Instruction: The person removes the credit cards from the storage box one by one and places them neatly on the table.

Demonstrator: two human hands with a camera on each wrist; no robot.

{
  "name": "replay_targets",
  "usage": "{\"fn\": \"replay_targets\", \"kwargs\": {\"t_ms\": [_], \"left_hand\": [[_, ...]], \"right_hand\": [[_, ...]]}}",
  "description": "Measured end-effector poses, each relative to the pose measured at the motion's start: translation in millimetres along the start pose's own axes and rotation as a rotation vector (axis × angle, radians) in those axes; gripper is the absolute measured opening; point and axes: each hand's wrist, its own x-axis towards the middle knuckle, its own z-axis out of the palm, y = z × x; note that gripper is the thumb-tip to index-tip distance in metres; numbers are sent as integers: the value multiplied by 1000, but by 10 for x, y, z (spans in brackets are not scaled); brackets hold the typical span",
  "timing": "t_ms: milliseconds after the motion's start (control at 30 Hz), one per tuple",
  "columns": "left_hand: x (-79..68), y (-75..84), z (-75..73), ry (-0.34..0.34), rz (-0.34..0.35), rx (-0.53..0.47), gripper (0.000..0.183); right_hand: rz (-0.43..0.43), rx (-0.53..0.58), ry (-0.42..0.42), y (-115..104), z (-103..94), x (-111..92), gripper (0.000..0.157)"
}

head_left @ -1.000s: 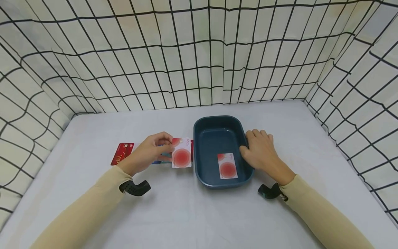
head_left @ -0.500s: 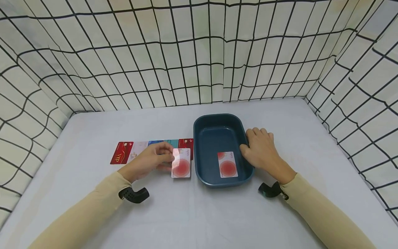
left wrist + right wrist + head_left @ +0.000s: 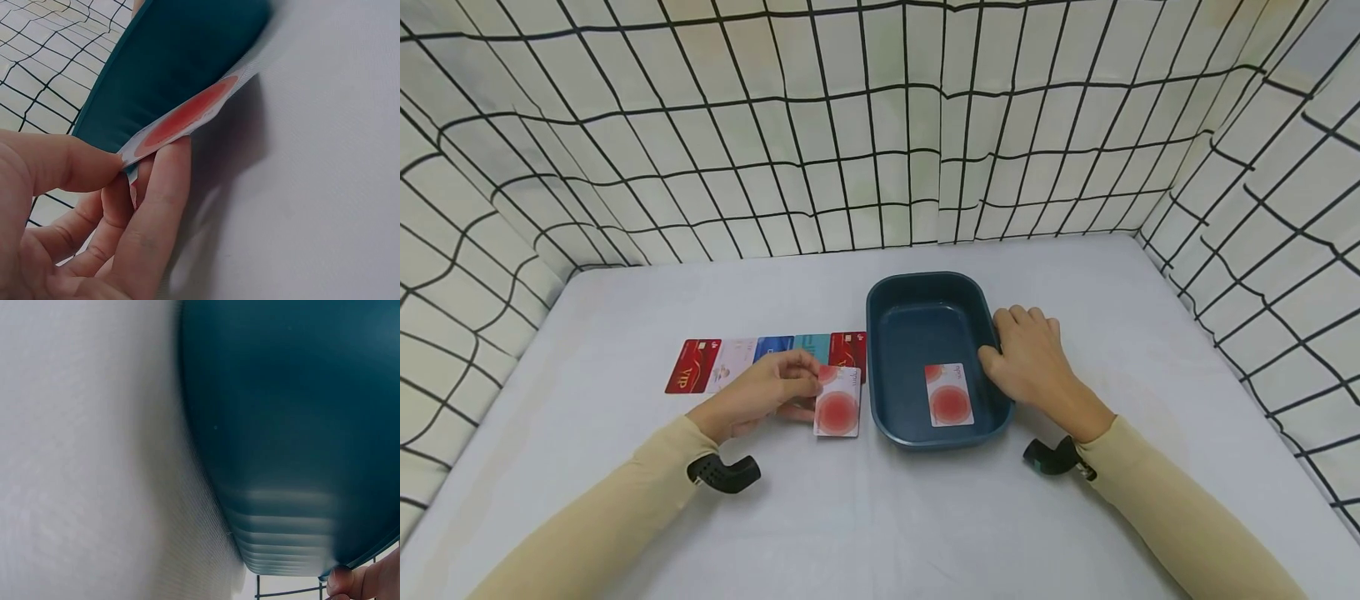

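Note:
Between thumb and fingers my left hand (image 3: 767,390) pinches a white card with a red circle (image 3: 837,404), just left of the dark blue plastic bin (image 3: 880,417). In the left wrist view the card (image 3: 187,119) slants above the cloth, fingers supporting its underside. A matching card (image 3: 950,396) lies flat inside the bin. My right hand (image 3: 1026,367) grips the bin's right rim; the right wrist view shows the bin's outer wall (image 3: 281,425) and a fingertip at its rim. Behind the left hand lies a card row, partly covered by that hand.
From left to right, the row has a red VIP card (image 3: 692,367), a pale pink card (image 3: 732,360), a blue card (image 3: 773,346), a teal card (image 3: 812,345) and a red chip card (image 3: 848,350) beside the bin. Black-grid netting (image 3: 865,179) surrounds the white-covered table (image 3: 880,517).
My left hand has drawn the white card nearer to me, off the card row, so more of the blue, teal and red cards shows. The right hand stays on the bin.

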Motion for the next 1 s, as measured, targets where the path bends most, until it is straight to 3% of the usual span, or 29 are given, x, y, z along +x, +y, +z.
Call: {"fn": "replay_targets", "kwargs": {"t_ms": [300, 533, 1000], "left_hand": [[21, -32, 44, -17, -8, 5, 33], [14, -19, 83, 4, -9, 80, 34], [20, 54, 127, 51, -82, 198, 29]], "right_hand": [[-4, 4, -8, -8, -14, 11, 31], [8, 2, -18, -7, -20, 19, 36], [7, 9, -25, 14, -12, 7, 36]]}}
